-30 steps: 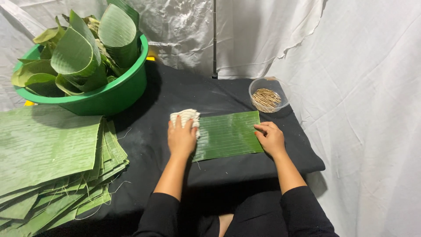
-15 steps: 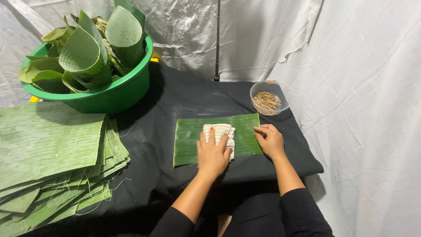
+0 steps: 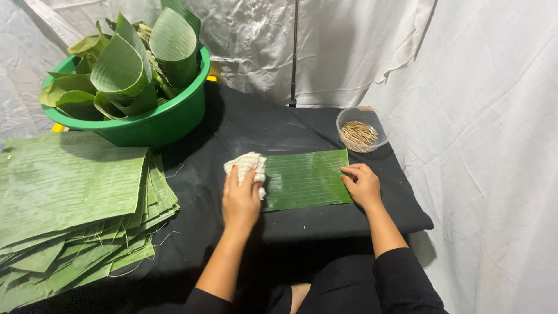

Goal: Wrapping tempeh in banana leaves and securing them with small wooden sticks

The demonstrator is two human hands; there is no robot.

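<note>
A rectangular banana leaf piece (image 3: 305,179) lies flat on the black cloth (image 3: 279,125) in front of me. My left hand (image 3: 240,197) presses a white checked cloth (image 3: 249,164) onto the leaf's left end. My right hand (image 3: 362,184) rests with its fingers spread on the leaf's right edge, pinning it down.
A thick stack of cut banana leaves (image 3: 70,192) lies at the left. Behind it stands a green basin (image 3: 168,119) filled with leaf cones (image 3: 119,64). At the back right is a small clear bowl of wooden picks (image 3: 358,132). White sheeting hangs behind and to the right.
My left hand slid the cloth from the leaf's left end to its middle and back to the left end. The right hand stayed on the leaf's right edge.
</note>
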